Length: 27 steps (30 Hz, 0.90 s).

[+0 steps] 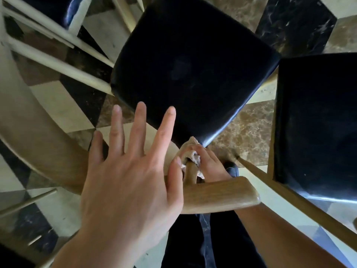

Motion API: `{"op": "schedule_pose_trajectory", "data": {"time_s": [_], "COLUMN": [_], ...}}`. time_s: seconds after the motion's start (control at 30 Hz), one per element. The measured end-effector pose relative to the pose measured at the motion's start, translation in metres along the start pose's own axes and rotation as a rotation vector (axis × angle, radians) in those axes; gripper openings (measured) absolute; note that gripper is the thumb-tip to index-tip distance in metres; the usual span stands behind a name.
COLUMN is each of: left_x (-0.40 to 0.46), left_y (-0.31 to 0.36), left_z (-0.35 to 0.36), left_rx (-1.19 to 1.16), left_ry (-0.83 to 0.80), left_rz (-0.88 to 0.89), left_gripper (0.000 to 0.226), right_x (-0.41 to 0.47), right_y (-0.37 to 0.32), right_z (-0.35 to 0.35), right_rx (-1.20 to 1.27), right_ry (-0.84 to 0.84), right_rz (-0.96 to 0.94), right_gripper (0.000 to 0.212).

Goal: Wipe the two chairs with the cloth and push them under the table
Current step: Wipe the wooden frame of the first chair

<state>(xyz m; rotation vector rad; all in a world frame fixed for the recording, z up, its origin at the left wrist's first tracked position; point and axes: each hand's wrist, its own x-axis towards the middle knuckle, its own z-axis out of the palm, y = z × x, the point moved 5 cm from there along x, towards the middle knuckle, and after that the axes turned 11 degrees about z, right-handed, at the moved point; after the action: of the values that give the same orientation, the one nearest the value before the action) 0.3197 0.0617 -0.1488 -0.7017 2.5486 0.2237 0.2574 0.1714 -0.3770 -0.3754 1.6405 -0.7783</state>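
A chair with a black padded seat [193, 60] and a curved wooden backrest [218, 196] stands directly below me. My left hand [127, 175] rests flat on the backrest rail with fingers spread, holding nothing. My right hand [208, 163] reaches under the rail and presses a small pale cloth [194, 156] around a wooden back post beside the seat's rear corner. A second chair with a black seat [316, 120] and wooden frame stands to the right.
The floor [249, 128] is marble tile in brown, black and cream. Pale wooden legs and rails [58, 64] of other furniture cross the upper left. My dark trouser legs [208, 238] show below the backrest.
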Motion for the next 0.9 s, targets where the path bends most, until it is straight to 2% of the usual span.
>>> {"op": "schedule_pose_trajectory", "data": {"time_s": [0.1,0.3,0.37,0.4,0.43,0.47,0.5,0.53,0.57,0.6,0.63,0.67,0.7,0.73,0.8,0.9], "left_x": [0.002,0.002,0.002,0.002,0.002,0.002,0.002,0.002,0.002,0.002,0.002,0.002,0.002,0.002,0.002,0.002], "left_y": [0.001,0.000,0.001,0.000,0.000,0.000,0.000,0.001,0.000,0.001,0.002,0.002,0.001,0.001,0.001,0.002], "left_z": [0.003,0.006,0.006,0.006,0.006,0.006,0.005,0.006,0.005,0.005,0.006,0.006,0.004,0.004,0.003,-0.001], "left_rx": [0.004,0.007,0.004,-0.002,-0.010,-0.020,-0.027,-0.037,-0.044,-0.054,-0.064,-0.070,-0.074,-0.073,-0.073,-0.094], "left_ry": [0.009,-0.070,-0.098,-0.108,-0.117,-0.126,-0.135,-0.143,-0.150,-0.160,-0.169,-0.178,-0.183,-0.195,-0.207,-0.210], "left_rz": [-0.011,-0.021,-0.014,-0.012,-0.010,-0.009,-0.009,-0.008,-0.008,-0.006,-0.007,-0.012,-0.017,-0.021,-0.022,-0.025], "left_gripper": [0.074,0.073,0.073,0.072,0.072,0.072,0.071,0.071,0.071,0.070,0.070,0.070,0.070,0.070,0.070,0.063], "right_x": [0.010,-0.021,-0.043,-0.055,-0.064,-0.070,-0.068,-0.063,-0.055,-0.050,-0.044,-0.042,-0.035,-0.031,-0.024,-0.012], "right_y": [-0.003,-0.019,-0.038,-0.051,-0.065,-0.073,-0.079,-0.086,-0.096,-0.100,-0.096,-0.095,-0.092,-0.091,-0.089,-0.079], "right_z": [0.001,0.000,-0.001,-0.004,-0.011,-0.014,-0.013,-0.017,-0.015,-0.015,-0.014,-0.012,-0.011,-0.015,-0.030,-0.054], "right_rx": [0.127,0.363,0.318,0.204,0.081,-0.018,-0.008,0.050,0.122,0.006,-0.010,0.013,0.026,0.091,0.486,1.272], "right_ry": [-0.056,-0.091,-0.109,-0.070,0.007,0.012,-0.099,-0.196,-0.315,-0.299,-0.378,-0.446,-0.441,-0.389,-0.335,-0.328], "right_rz": [-0.005,0.179,0.082,-0.014,-0.097,-0.184,-0.158,-0.039,0.014,-0.036,0.034,0.108,0.117,0.111,0.206,0.311], "right_gripper": [0.052,0.039,0.029,0.019,0.020,0.026,0.022,0.017,0.028,0.040,0.043,0.039,0.036,0.041,0.070,0.084]}}
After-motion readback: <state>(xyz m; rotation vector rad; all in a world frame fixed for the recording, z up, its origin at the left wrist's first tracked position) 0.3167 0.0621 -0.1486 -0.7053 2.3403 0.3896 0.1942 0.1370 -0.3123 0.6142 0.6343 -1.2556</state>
